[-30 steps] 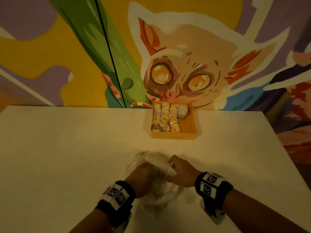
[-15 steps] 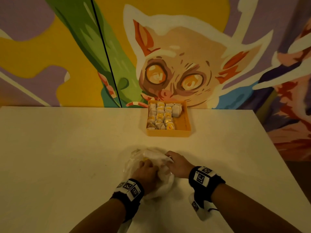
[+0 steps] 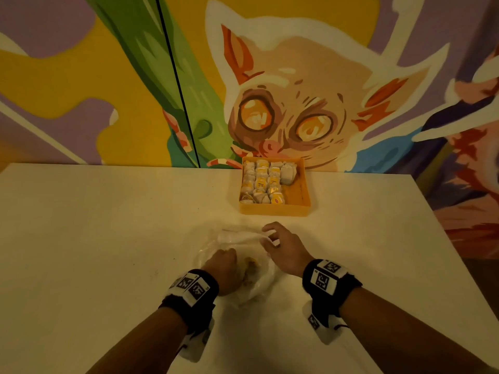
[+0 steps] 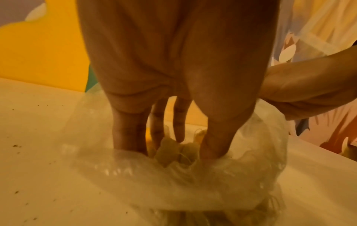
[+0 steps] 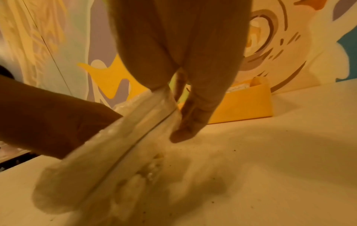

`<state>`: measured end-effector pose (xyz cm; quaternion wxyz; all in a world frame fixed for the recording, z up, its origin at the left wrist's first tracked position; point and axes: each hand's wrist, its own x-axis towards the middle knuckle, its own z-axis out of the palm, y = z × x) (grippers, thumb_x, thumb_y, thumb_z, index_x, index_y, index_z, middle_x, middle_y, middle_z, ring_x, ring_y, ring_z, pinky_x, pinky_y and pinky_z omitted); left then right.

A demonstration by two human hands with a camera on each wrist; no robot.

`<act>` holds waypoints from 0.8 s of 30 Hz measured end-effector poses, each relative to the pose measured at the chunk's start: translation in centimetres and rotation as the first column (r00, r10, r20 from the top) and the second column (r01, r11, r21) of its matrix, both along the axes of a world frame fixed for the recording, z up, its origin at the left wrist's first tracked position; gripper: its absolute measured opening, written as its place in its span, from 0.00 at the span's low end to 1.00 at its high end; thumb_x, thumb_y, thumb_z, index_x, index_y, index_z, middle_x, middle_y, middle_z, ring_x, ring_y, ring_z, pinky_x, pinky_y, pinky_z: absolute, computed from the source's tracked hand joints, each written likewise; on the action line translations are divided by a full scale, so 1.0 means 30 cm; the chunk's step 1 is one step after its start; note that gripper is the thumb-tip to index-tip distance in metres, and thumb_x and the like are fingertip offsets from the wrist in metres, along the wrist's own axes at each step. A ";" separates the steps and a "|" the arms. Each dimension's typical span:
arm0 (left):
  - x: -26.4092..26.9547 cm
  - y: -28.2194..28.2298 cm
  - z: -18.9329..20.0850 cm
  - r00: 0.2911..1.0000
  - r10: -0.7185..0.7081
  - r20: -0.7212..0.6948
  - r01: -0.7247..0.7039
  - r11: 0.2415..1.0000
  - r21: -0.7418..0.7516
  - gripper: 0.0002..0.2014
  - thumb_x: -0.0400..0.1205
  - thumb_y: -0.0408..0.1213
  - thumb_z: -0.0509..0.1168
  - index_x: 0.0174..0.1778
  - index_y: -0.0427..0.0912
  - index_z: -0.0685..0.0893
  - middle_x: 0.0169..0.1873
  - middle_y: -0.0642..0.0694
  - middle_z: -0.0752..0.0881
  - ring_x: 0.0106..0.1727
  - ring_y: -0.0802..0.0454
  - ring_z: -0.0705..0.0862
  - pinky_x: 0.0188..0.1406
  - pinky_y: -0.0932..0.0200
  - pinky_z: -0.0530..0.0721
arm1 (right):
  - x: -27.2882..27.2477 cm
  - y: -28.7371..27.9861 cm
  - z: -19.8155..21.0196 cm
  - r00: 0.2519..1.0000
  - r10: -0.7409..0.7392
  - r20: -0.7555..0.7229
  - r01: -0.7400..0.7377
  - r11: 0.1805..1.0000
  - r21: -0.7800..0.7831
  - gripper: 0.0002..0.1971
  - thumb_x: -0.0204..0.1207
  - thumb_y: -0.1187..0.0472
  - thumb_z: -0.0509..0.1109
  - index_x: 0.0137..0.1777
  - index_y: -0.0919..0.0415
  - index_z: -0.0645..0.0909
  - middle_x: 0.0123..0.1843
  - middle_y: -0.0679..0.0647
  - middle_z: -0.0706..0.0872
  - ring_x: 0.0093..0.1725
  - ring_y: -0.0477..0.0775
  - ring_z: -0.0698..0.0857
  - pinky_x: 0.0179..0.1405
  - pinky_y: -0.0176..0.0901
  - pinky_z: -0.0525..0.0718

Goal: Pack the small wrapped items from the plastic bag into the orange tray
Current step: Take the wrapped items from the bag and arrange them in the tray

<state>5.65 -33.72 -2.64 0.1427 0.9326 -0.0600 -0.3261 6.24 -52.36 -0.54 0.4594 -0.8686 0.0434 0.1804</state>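
The clear plastic bag [image 3: 243,236] lies on the white table in front of me. My left hand [image 3: 229,256] is inside it. In the left wrist view the left hand [image 4: 173,146] has its thumb and fingers closed round a pale wrapped item [image 4: 173,152]. My right hand [image 3: 270,237] pinches the bag's rim and holds the mouth open; in the right wrist view the right hand [image 5: 168,97] pulls the plastic bag [image 5: 123,137] taut. More wrapped items [image 3: 249,268] show through the plastic. The orange tray [image 3: 272,209] stands beyond, with several wrapped items [image 3: 260,182] in rows on its left side.
The tray's right strip [image 3: 295,194] is bare. The white table [image 3: 94,238] stretches wide to the left, and its right edge [image 3: 445,238] runs diagonally. A painted wall [image 3: 297,90] rises right behind the tray. Small dark crumbs [image 4: 17,146] dot the tabletop.
My right hand has drawn the bag's rim up and away from me, which widens the mouth. My left hand has sunk deeper into the bag.
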 end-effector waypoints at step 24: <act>-0.061 0.000 0.013 0.990 0.045 0.136 -0.038 0.998 -0.055 0.36 0.76 0.49 0.69 0.77 0.45 0.61 0.74 0.43 0.72 0.75 0.40 0.71 0.76 0.48 0.67 | -0.107 0.066 -0.062 0.862 -0.251 -0.440 0.289 0.957 0.022 0.18 0.71 0.64 0.68 0.62 0.58 0.74 0.55 0.62 0.83 0.40 0.60 0.84 0.29 0.45 0.86</act>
